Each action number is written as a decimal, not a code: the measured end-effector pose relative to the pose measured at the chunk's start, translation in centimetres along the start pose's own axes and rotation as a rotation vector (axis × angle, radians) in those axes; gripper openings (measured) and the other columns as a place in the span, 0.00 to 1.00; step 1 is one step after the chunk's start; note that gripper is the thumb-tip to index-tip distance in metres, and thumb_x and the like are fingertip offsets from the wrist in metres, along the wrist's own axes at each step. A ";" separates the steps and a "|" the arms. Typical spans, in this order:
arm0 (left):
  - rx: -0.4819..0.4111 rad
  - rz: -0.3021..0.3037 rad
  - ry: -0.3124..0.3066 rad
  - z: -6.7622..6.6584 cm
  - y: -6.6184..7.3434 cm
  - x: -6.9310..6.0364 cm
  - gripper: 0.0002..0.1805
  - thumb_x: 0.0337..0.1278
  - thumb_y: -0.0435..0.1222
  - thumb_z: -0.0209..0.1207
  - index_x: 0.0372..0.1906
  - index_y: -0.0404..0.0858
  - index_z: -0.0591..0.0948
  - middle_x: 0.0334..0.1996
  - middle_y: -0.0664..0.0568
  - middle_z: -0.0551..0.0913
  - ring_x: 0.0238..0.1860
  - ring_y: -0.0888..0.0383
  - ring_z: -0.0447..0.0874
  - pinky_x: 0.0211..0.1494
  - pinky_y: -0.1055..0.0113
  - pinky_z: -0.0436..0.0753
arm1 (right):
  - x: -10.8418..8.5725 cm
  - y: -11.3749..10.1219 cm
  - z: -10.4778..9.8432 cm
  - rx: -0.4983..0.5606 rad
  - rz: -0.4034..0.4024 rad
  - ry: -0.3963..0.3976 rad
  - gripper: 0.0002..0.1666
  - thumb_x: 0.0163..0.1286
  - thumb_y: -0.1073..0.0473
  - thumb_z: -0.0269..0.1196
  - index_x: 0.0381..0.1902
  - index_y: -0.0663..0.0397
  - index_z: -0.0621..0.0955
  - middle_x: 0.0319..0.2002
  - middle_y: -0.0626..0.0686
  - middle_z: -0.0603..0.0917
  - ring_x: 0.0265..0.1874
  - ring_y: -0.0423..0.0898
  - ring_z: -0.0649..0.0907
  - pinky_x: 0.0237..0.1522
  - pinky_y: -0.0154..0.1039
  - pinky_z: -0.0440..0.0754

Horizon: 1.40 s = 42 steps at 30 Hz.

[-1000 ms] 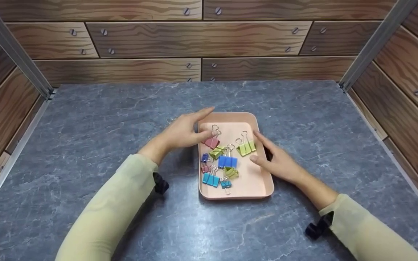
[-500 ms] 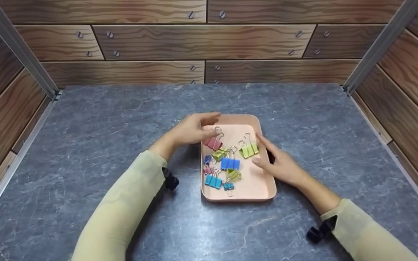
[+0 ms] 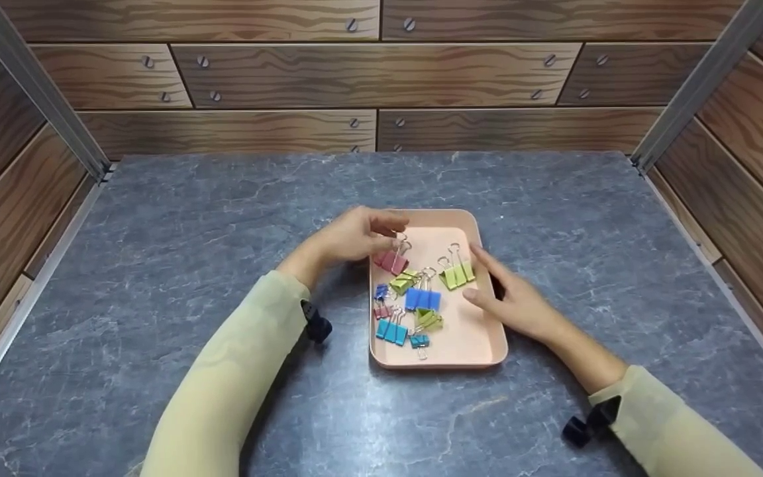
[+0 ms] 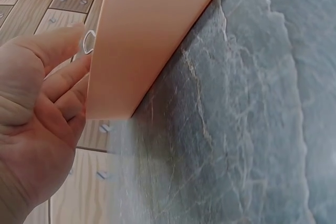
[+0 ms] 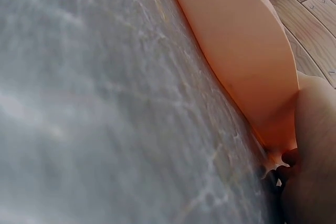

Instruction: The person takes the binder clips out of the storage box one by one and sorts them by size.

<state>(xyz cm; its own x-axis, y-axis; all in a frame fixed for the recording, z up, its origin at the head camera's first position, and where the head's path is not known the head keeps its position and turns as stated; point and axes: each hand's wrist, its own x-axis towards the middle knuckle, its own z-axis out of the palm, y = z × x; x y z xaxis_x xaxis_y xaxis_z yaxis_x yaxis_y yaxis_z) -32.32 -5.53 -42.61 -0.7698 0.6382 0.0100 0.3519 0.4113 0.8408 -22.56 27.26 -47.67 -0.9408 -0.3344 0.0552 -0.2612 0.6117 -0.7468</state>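
A pink tray (image 3: 467, 331) holds several coloured binder clips. My left hand (image 3: 355, 235) reaches over its left wall, thumb and fingers bent around the wire handles of a red binder clip (image 3: 392, 264). In the left wrist view a gap shows between thumb and index finger, with a wire handle (image 4: 89, 41) in it. My right hand (image 3: 517, 305) grips the tray's right side, thumb over the rim and fingers along the outer wall. Beside that thumb lies a yellow-green binder clip (image 3: 457, 275). A blue binder clip (image 3: 422, 299) sits mid-tray.
Smaller clips and a light-blue binder clip (image 3: 392, 332) lie at the tray's left and front. The tray stands on a grey marbled table (image 3: 236, 205). Wood-patterned walls (image 3: 275, 73) and metal posts bound the back and sides.
The left hand has moved slightly right, and its fingers have bent closer to the red binder clip's handles. The right hand stays at the tray's side. The whole view has shifted a little.
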 end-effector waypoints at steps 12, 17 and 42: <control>0.089 0.032 0.044 0.6 -0.4 0.3 0.20 0.73 0.29 0.63 0.66 0.34 0.83 0.54 0.46 0.90 0.51 0.57 0.87 0.57 0.63 0.84 | 0.1 -0.1 0.0 -0.010 0.003 -0.002 0.54 0.74 0.39 0.68 0.87 0.39 0.54 0.83 0.62 0.59 0.78 0.66 0.63 0.77 0.66 0.59; 0.104 0.033 0.072 0.8 -0.5 0.4 0.17 0.73 0.29 0.63 0.63 0.33 0.85 0.53 0.46 0.90 0.49 0.58 0.85 0.57 0.63 0.84 | 0.1 0.0 -0.1 -0.009 -0.002 0.001 0.55 0.74 0.40 0.69 0.88 0.40 0.52 0.83 0.61 0.58 0.78 0.66 0.63 0.78 0.64 0.59; -0.161 0.069 0.300 -0.5 1.2 -1.5 0.13 0.73 0.29 0.64 0.57 0.31 0.87 0.51 0.37 0.90 0.48 0.49 0.90 0.50 0.63 0.88 | -0.2 -0.2 -0.8 0.059 -0.007 -0.082 0.61 0.74 0.46 0.70 0.88 0.42 0.44 0.84 0.63 0.51 0.81 0.64 0.57 0.80 0.61 0.54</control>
<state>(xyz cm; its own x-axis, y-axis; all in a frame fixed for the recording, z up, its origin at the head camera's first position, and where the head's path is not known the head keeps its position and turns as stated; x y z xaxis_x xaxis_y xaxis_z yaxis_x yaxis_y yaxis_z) -31.07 -6.33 -41.33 -0.8778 0.4311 0.2088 0.3387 0.2504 0.9070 -22.52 27.81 -46.98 -0.9176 -0.3975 0.0083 -0.2526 0.5667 -0.7842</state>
